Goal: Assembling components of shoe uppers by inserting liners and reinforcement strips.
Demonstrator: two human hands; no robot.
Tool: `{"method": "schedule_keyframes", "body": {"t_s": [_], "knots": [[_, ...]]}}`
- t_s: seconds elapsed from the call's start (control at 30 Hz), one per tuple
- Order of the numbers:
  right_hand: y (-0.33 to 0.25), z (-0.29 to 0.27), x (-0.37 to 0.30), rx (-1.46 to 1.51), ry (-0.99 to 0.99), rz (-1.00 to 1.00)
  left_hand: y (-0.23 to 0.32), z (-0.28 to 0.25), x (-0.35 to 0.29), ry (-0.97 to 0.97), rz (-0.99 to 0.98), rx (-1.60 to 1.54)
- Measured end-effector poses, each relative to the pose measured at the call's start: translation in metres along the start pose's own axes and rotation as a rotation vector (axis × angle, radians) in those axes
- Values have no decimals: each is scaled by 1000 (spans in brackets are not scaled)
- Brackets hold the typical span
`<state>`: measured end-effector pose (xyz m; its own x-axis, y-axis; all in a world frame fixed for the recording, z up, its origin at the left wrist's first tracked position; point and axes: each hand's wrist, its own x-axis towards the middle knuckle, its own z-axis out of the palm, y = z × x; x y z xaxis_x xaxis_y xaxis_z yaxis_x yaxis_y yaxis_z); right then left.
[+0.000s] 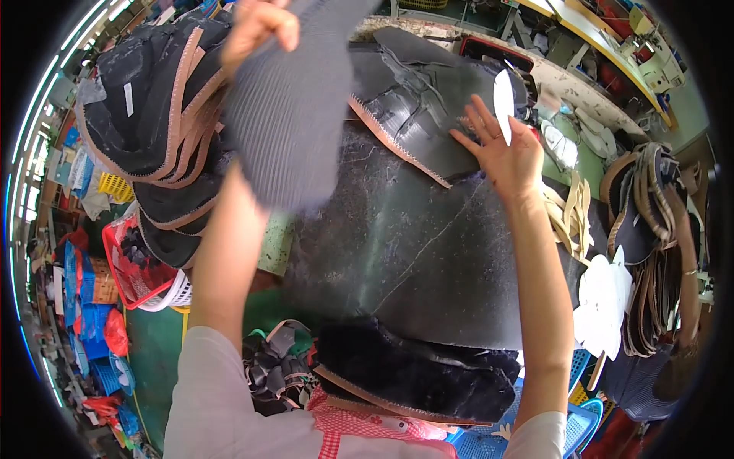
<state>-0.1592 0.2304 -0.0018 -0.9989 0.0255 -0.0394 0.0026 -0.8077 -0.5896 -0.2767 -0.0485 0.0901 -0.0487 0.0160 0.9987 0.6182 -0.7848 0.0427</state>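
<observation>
My left hand is raised at the top, its fingers curled round the edge of a dark grey ribbed sheet. The sheet hangs over the left side of a black slab-like work surface, blurred by motion. Farther right, my right hand pinches a white leaf-shaped piece by its lower end near the thumb, its other fingers spread. Just left of that hand lies a glossy black piece with a tan zigzag-stitched edge, on the far part of the slab.
Black tan-edged pieces are stacked at the left. A red-and-white basket stands below them. More dark pieces lie by my lap. White shaped pieces and cream strips sit at the right. Another person's arm shows at far right.
</observation>
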Motion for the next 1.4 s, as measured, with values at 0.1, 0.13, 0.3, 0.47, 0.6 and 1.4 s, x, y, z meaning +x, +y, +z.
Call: {"method": "schedule_keyframes", "body": {"t_s": [0.1,0.13,0.3,0.47,0.6,1.4], "knots": [[-11,-11,-12,-18,64,-78,59,70,3,-314,-385,524],[-24,-31,-20,56,19,-81,64,110,-14,-273,-853,421],[-49,-24,-77,-75,146,-70,106,130,-97,-573,-865,636],[-70,-51,-154,-472,218,12,141,127,-109,-65,-1476,998],[-44,-21,-169,-623,224,80,135,148,-114,152,-1538,580],[-22,53,-188,-1200,72,134,132,212,-53,220,-1500,169]]}}
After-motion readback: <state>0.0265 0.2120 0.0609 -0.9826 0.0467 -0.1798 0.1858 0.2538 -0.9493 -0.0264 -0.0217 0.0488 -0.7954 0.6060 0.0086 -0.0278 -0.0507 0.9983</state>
